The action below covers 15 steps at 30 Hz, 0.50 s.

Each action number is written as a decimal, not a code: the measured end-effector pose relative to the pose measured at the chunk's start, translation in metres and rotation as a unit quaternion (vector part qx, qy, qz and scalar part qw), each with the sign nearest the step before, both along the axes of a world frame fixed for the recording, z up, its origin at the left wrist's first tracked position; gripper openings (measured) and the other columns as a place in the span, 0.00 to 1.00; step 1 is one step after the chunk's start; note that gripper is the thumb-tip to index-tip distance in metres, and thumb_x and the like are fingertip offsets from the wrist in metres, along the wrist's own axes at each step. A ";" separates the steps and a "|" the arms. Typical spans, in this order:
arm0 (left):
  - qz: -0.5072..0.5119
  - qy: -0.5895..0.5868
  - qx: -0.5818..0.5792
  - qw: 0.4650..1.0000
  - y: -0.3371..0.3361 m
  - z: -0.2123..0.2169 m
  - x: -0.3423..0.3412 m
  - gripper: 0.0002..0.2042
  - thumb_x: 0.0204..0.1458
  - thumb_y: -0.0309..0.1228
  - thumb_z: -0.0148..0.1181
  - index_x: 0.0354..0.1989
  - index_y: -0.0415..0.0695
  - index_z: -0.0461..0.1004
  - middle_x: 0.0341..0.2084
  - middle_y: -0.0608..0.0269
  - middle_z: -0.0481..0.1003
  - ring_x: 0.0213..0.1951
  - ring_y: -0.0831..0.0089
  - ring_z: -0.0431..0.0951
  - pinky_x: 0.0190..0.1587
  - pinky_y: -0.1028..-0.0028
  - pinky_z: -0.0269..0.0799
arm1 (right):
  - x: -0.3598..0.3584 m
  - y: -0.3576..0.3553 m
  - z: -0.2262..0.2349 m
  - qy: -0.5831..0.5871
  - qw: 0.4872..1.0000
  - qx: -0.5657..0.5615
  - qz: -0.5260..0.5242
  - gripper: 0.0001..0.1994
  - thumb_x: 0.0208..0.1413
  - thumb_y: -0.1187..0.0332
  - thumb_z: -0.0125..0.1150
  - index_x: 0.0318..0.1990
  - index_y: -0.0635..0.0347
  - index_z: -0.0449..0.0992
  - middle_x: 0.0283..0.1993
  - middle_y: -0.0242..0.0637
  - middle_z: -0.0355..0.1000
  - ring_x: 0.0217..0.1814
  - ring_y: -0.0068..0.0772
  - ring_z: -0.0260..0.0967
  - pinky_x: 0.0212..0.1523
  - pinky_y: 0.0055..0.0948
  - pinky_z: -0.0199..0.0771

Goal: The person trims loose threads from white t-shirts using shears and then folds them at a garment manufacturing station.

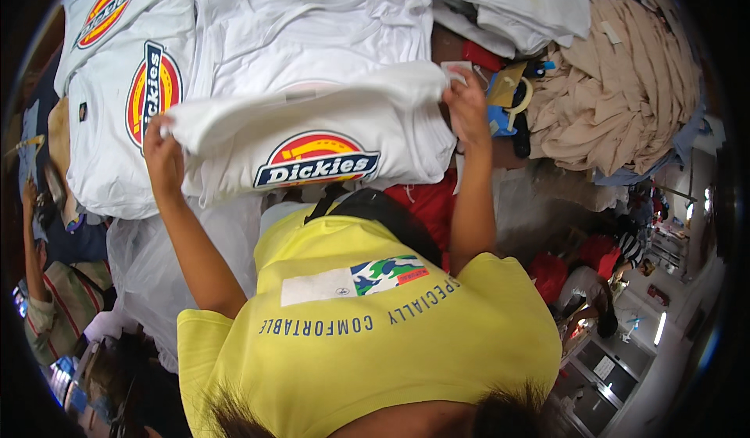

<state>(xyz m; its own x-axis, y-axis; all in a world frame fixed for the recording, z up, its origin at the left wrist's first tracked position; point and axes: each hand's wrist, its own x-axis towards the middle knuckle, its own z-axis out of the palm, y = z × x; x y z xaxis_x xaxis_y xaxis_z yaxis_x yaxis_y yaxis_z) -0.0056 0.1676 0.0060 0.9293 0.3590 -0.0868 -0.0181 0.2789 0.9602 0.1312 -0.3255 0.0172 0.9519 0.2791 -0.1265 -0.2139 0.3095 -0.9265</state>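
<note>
My left hand (162, 155) and my right hand (466, 104) each grip one end of a folded white T-shirt (312, 129) with a round red, yellow and blue badge print. I hold it stretched flat, just above a stack of white T-shirts (312, 32). My left hand pinches the shirt's left end and my right hand pinches its upper right corner. My yellow shirt (351, 329) with a black strap (375, 208) fills the lower middle of the view.
More white T-shirts with the same badge (129, 94) lie at the left. A heap of beige garments (617, 94) lies at the right, folded white cloth (531, 5) at the top right. Red fabric (426, 196) and clear plastic bags (156, 266) sit below. Another person's arm (35, 243) is at the left edge.
</note>
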 end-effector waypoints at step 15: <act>-0.075 0.165 0.392 0.902 -0.042 -0.002 -0.097 0.09 0.35 0.15 0.53 0.25 0.41 0.74 0.29 0.62 0.73 0.44 0.65 0.68 0.50 0.71 0.60 | -0.089 -0.004 -0.010 -0.108 0.828 -0.544 0.084 0.15 0.37 0.78 0.60 0.38 0.59 0.74 0.35 0.36 0.72 0.40 0.35 0.64 0.43 0.28 0.64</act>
<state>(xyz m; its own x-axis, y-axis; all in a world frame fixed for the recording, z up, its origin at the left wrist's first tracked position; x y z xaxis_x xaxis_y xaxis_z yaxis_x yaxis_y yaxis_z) -0.1021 0.1258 0.0044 0.9423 0.3036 -0.1413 0.2866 -0.5128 0.8092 0.0424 -0.3293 0.0077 0.9447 0.2414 -0.2221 0.0366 -0.7505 -0.6599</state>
